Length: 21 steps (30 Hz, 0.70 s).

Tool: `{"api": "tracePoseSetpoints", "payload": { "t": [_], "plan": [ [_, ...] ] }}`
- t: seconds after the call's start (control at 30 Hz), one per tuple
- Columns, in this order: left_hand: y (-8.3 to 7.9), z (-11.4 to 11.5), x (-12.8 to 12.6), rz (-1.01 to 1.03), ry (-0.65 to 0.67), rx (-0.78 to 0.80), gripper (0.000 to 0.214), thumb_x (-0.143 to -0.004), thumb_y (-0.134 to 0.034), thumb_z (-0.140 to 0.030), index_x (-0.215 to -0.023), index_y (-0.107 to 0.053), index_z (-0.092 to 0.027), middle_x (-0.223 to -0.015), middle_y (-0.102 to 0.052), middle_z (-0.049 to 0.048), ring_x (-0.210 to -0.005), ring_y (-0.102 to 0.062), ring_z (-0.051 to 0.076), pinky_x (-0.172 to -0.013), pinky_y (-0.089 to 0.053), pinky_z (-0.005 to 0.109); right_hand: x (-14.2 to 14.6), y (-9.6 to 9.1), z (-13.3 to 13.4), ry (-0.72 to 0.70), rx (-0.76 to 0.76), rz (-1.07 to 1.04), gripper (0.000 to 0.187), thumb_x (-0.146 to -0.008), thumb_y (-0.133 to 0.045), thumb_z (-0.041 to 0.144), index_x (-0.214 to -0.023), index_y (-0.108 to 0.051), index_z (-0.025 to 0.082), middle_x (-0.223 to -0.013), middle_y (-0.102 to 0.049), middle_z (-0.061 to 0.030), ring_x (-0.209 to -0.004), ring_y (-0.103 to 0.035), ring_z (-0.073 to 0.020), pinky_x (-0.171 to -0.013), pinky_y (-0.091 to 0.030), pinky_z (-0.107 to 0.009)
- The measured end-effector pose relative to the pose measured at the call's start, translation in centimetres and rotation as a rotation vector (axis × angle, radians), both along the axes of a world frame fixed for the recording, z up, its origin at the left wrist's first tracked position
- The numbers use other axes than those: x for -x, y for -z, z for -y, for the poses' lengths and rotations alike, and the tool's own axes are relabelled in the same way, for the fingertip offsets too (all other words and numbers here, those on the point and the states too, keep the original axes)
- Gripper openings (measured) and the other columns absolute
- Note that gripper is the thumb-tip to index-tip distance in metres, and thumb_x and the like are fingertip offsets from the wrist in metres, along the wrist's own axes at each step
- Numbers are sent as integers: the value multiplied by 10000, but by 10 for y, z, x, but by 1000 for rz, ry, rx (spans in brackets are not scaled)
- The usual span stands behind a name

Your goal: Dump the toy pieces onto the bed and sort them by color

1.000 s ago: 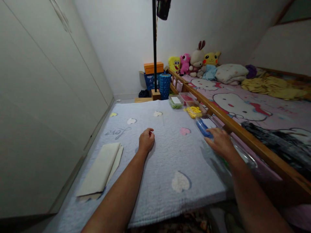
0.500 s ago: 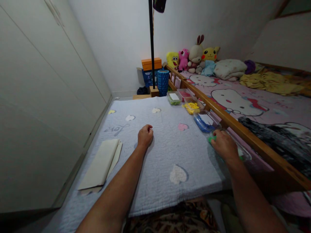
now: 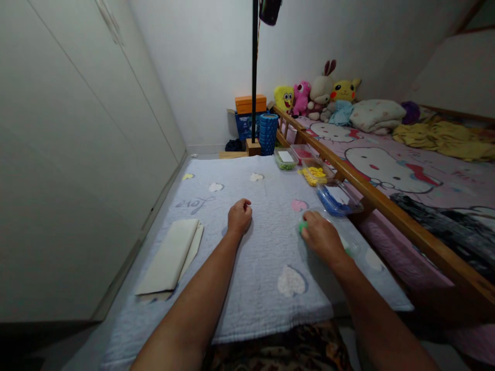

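Plastic box (image 3: 350, 243) gripped by right hand (image 3: 322, 234), inside cloth (image 3: 266, 257) edge; left hand (image 3: 240, 216) loosely closed, room between.

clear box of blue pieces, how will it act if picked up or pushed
The clear box looks like thin, shiny plastic, so it may flex and feel slippery. Low and wide, it would probably slide rather than tip.

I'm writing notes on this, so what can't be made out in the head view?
In the head view:
Clear container with green contents: partly hidden by the right hand.
Left hand: palm turned away from the camera.
Black pole: top cut off by the upper edge.
White label on the blue-filled container: too small to show writing.
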<state>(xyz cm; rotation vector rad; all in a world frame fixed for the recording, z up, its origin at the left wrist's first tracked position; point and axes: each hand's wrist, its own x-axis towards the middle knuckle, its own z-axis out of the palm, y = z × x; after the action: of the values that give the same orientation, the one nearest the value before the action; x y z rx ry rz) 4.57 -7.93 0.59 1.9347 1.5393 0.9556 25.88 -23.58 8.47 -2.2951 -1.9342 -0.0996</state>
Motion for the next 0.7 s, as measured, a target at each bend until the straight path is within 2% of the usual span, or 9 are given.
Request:
{"api": "tracePoseSetpoints", "payload": {
  "t": [0.17,0.37,0.47,0.57,0.63,0.7],
  "plan": [
    [3,-2,3,135,-8,-2,248,-812,-509,-162,-972,-697,-175,-856,-698,44,-818,-641,185,-835,-495,311,58,-14,-57,-166,28,-70,240,-909,-481,78,-1072,-642,149,-1099,-676,-160,-978,-636,-259,-815,-446,-328],
    [9,-10,9,285,-96,-67,214,-809,-521,-168,-960,-672,-167,-967,-659,69,-884,-625,192,-913,-512,349,101,-4,-123,-261,-24,-176,214,-924,-574,132,-1121,-656,143,-1128,-674,-148,-995,-642,-244,-834,-463,-314],
    [9,-12,12,313,-122,-81,210,-822,-520,-174,-973,-665,-174,-998,-640,70,-894,-617,187,-919,-512,343,97,0,-138,-335,-108,-280,206,-917,-616,182,-1113,-667,141,-1114,-677,-137,-1015,-629,-236,-898,-465,-325],
    [8,-12,12,332,-108,-71,206,-826,-521,-173,-973,-666,-176,-1007,-642,70,-913,-619,186,-919,-509,333,72,3,-130,-339,-225,-318,252,-922,-618,272,-1134,-676,148,-1159,-664,-152,-1107,-589,-267,-990,-439,-383],
    [8,-11,10,333,-80,-48,191,-830,-530,-189,-961,-669,-179,-985,-651,62,-902,-623,184,-905,-510,326,52,8,-117,-270,-239,-275,418,-869,-687,409,-1215,-661,175,-1305,-615,-177,-1198,-536,-324,-1036,-404,-457],
    [7,-10,8,338,-39,-17,169,-845,-541,-230,-946,-667,-181,-933,-661,49,-876,-625,181,-876,-510,317,38,18,-102,-231,-163,-214,718,-767,-764,542,-1374,-577,206,-1462,-513,-191,-1314,-453,-380,-1075,-363,-519]
  ]
}}
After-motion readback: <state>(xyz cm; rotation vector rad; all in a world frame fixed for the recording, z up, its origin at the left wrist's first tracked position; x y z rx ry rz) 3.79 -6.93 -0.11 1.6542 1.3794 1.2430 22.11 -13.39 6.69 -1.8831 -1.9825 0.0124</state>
